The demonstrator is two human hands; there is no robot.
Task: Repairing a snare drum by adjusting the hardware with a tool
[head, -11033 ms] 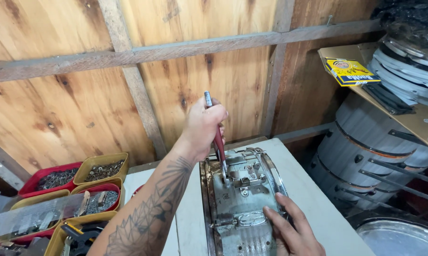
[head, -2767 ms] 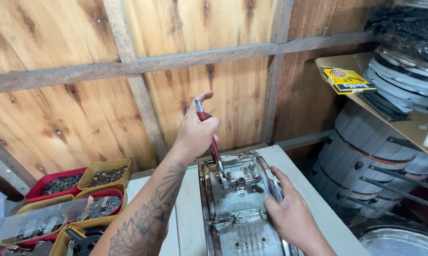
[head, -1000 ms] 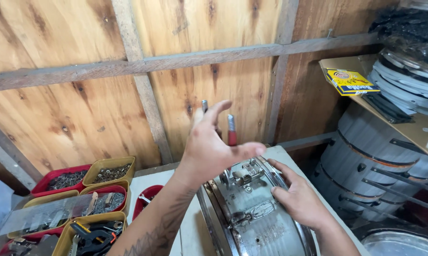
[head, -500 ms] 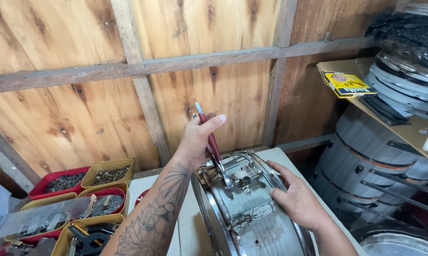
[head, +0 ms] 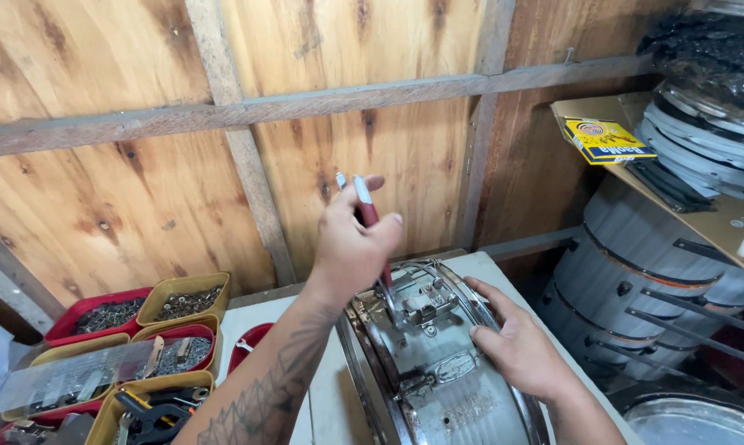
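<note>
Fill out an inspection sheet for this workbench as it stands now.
Surface: white bench top, bare strip beside the drum.
Job's things: metal snare drum lying on its side; red-handled screwdriver at its shell hardware.
Clutter: red and yellow bins of screws; pliers.
Grippers: left hand grips the screwdriver; right hand rests on the drum.
Cables: nothing seen.
Surroundings: wooden plank wall; stacked drum shells; yellow box on a shelf.

1. We see a shiny metal drum shell (head: pixel 438 371), a bit scratched and dull in spots.
2. The tool (head: pixel 370 218) has a smooth red plastic handle and a silvery metal end.
3. The wall (head: pixel 100 165) is rough bare wood with dark knots.
4. The small bins (head: pixel 182 284) are smooth plastic, yellow and red.
5. The surface (head: pixel 248 317) looks matt and pale.
</note>
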